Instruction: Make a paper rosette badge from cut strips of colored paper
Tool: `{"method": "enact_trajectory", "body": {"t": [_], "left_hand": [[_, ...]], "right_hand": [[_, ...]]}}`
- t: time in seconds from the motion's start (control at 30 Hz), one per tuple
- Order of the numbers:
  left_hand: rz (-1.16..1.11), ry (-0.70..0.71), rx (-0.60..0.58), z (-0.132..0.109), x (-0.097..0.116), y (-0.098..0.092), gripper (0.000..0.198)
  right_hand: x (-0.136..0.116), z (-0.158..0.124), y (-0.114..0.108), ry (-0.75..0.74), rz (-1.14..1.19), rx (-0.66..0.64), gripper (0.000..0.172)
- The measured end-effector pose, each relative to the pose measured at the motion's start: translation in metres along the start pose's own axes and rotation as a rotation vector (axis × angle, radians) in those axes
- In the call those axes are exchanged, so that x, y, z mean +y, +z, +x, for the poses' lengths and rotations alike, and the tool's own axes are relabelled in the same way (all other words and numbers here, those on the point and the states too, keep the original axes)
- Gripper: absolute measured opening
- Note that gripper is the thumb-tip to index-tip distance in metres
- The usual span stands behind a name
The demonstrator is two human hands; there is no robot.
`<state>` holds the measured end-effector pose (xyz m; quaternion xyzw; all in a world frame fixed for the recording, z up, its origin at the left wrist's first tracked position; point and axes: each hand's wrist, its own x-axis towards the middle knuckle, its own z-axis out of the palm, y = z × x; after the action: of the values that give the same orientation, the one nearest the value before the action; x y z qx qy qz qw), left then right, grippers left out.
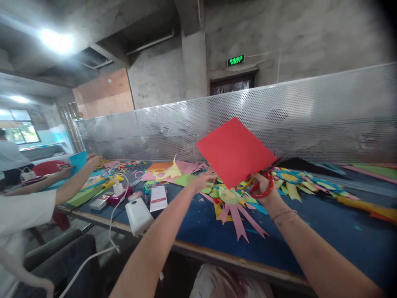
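Observation:
A square sheet of red paper (234, 151) is held up above the table, tilted with one corner pointing upward. At its lower left edge is my left hand (204, 182), with fingers closed against the paper; the fingertips are blurred. My right hand (263, 182) grips scissors (269, 188) with red handles, near the sheet's right corner. Their dark blades point up and right, partly hidden. Below the paper lies a paper rosette (229, 195) with a pale green centre and pink forked ribbon tails (240, 223).
Colourful paper rosettes and strips (290, 178) spread over the blue tabletop (198, 225). A white power bank (138, 215), a phone (158, 198) and a white cable (112, 223) lie to the left. A co-worker's arm (74, 180) reaches in there. A perforated metal panel (173, 132) stands behind.

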<state>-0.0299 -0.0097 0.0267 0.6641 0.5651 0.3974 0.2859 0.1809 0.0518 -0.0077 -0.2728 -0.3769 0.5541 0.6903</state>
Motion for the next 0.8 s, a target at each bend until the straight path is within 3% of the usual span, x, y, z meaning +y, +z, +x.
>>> {"method": "enact_trajectory", "body": {"t": [0.03,0.1,0.2,0.33,0.47,0.57,0.8], "left_hand": [[-0.080,0.015,-0.063,0.001,0.001,0.017,0.033],[-0.520,0.040,-0.188,0.003,-0.001,0.042,0.040],[-0.785,-0.001,-0.152,0.004,-0.010,0.057,0.048],[-0.826,-0.024,-0.060,0.008,-0.027,0.049,0.041],[-0.796,-0.024,0.259,0.017,-0.040,0.032,0.026],[-0.706,0.032,0.457,0.024,-0.047,0.023,0.017],[-0.702,0.083,0.535,0.029,-0.054,0.018,0.025]], "right_hand": [[0.001,-0.001,0.001,0.000,-0.027,0.001,0.013],[0.004,-0.003,0.003,-0.025,-0.089,-0.023,0.016],[0.008,-0.008,0.008,-0.075,-0.168,-0.082,0.023],[0.012,-0.016,0.015,-0.117,-0.191,-0.168,0.030],[0.014,-0.015,0.013,-0.144,-0.353,-0.170,0.033],[0.016,-0.009,0.005,-0.248,-0.529,-0.212,0.034],[0.014,-0.003,-0.006,-0.333,-0.789,-0.213,0.033]]}}
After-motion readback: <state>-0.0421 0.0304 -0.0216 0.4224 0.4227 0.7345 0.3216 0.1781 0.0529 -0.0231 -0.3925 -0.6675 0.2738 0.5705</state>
